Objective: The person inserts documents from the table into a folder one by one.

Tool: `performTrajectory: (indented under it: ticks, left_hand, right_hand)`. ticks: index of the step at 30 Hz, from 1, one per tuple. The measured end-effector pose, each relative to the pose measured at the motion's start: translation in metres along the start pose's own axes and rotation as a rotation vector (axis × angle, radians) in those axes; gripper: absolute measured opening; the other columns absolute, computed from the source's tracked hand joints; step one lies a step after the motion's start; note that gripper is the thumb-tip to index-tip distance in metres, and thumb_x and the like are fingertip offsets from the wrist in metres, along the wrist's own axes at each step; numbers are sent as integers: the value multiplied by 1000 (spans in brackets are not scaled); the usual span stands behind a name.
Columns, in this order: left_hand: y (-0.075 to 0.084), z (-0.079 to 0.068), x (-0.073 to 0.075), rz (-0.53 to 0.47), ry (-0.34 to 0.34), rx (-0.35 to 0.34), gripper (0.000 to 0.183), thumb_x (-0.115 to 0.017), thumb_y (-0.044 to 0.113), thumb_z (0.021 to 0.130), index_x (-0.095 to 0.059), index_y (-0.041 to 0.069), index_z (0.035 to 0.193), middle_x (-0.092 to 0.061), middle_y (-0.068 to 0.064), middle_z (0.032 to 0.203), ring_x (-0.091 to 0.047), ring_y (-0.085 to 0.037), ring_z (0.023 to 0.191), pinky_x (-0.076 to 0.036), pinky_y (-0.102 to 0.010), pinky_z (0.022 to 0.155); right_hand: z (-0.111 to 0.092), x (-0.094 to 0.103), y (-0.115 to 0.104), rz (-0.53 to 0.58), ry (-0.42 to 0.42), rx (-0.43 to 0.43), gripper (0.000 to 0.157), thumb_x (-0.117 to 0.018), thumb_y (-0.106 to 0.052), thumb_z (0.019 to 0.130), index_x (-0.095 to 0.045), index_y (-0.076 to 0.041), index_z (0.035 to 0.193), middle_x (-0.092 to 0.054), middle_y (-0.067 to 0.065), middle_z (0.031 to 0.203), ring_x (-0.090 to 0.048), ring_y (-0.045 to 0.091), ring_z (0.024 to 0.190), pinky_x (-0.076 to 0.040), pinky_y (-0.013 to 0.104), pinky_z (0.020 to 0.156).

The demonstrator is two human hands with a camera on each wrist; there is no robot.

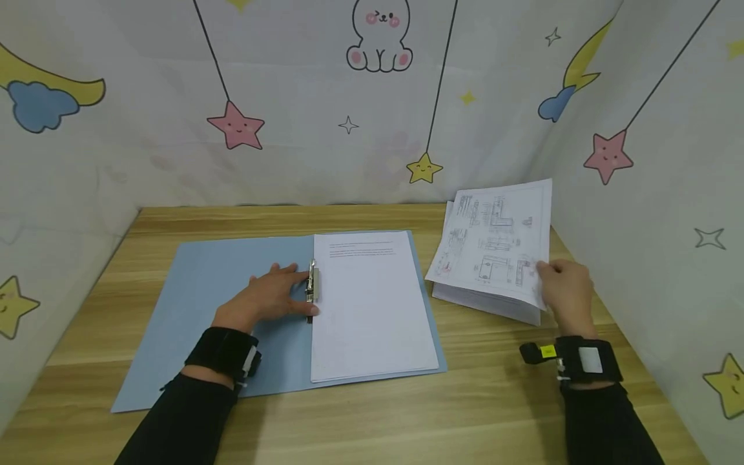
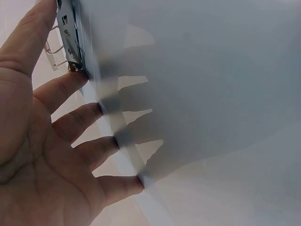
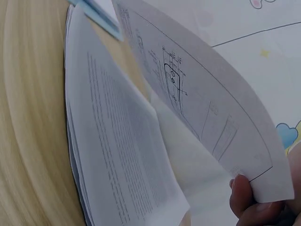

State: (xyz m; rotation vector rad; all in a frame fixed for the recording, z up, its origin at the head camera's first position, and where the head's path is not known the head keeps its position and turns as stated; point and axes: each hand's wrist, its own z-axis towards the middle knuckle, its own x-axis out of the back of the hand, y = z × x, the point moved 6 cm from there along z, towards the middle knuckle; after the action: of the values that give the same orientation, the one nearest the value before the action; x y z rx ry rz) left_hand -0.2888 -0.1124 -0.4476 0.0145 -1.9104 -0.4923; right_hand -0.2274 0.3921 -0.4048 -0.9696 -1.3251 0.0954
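Observation:
A light blue folder lies spread on the table, with white sheets on its right half. Along its fold sits a metal clip. My left hand rests on the folder with fingers spread, thumb and index fingertip at the clip. In the left wrist view, the fingertips of the left hand press on the folder's surface. To the right, my right hand pinches the lower right corner of a sheet with technical drawings. That sheet is lifted and bowed above a stack of printed pages.
The wood-grain table is bordered by white cloth with stars and a cartoon animal at the back and sides. The paper stack stands close to the right-hand cloth.

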Motion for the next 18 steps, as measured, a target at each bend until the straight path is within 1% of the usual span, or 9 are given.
performTrajectory:
  ticks: [3,5,8,13,15,18]
  left_hand:
    - [0,0,-2,-4,-7,-7,99,-59,71,58,-33,19,139,-24,-19,149,-9,-46,133,-10,-78,96]
    - [0,0,-3,-2,-9,-7,99,-59,71,59,-32,20,139,-23,-19,149,-9,-46,133,-10,-77,97]
    - [-1,1,-2,2,-2,-14,98,-59,71,59,-32,20,139,-24,-19,149,-9,-46,133,-10,-78,96]
    - [-1,4,-1,-1,0,-15,100,-59,71,58,-32,19,139,-23,-19,149,-8,-46,133,-10,-78,96]
    - [-2,5,-3,0,-5,-12,100,-59,72,58,-32,19,139,-23,-19,149,-8,-46,133,-9,-78,96]
    - [-2,7,-4,8,-7,-5,102,-59,73,56,-31,20,139,-22,-19,149,-8,-46,133,-10,-78,96]
  right_hand:
    - [-8,-5,-5,83,-11,-23,60,-39,-50,87,-51,-4,125,-57,15,113,-49,24,90,-43,31,61]
    - [-15,-14,-10,126,-31,-16,61,-40,-51,86,-52,-4,124,-56,14,112,-49,23,90,-42,30,64]
    - [-26,-32,-20,143,-67,36,59,-43,-51,85,-56,-3,117,-59,14,106,-53,22,85,-45,28,61]
    - [-46,-66,-36,154,-159,132,45,-51,-44,85,-63,-4,102,-64,14,90,-58,21,69,-48,26,51]
    - [-53,-79,-41,177,-202,150,40,-53,-41,84,-64,-4,98,-65,13,86,-58,20,66,-47,27,50]
    - [-61,-92,-49,185,-250,174,35,-56,-37,83,-65,-5,93,-65,13,81,-58,20,63,-47,28,49]
